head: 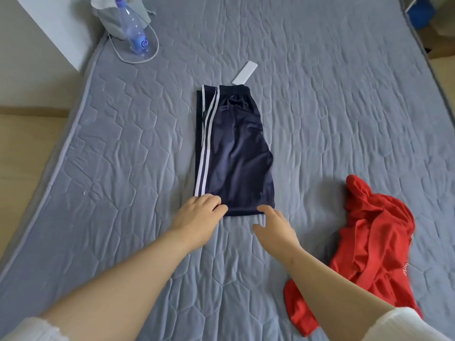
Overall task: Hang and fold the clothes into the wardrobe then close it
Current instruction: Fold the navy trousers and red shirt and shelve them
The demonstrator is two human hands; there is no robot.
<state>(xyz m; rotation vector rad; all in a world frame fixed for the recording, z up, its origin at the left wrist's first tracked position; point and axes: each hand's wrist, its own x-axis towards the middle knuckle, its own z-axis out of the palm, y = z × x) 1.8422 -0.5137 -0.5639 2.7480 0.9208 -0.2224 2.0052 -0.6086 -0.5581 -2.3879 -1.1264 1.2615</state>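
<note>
One grey quilted mattress (320, 94), wood floor (22, 143); left grip (199, 215) pinches shorts (236, 148), right grip (273, 227) loose.

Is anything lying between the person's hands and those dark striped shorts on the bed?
Nothing visible. The left hand lies on the near left corner of the navy shorts; the right hand, blurred, is at the hem's other end. The red garment lies off to the right, apart from them.
</note>
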